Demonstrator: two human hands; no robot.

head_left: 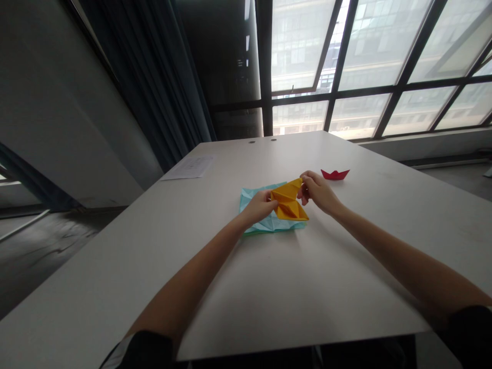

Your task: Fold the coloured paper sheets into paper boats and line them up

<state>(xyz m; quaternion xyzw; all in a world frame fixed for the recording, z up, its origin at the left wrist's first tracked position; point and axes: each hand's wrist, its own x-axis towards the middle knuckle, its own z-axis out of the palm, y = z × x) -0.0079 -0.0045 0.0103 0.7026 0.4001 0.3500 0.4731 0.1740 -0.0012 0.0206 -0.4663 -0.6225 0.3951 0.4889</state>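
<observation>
Both hands hold a partly folded piece of yellow paper [289, 201] above the table. My left hand [260, 206] pinches its left edge. At its upper right corner, the thumb and fingers of my right hand [315, 190] are closed on the paper. Creased light blue paper [261, 224] lies flat beneath the yellow paper and my left hand, with a thin green edge showing along its near side. Behind my right hand sits a small red folded paper boat [335, 175].
The white table [215, 287] extends to the windows. A printed white sheet [189, 167] lies near its far left edge. Two dark round spots mark the far end. A dark blue curtain [154, 77] hangs beyond the left side.
</observation>
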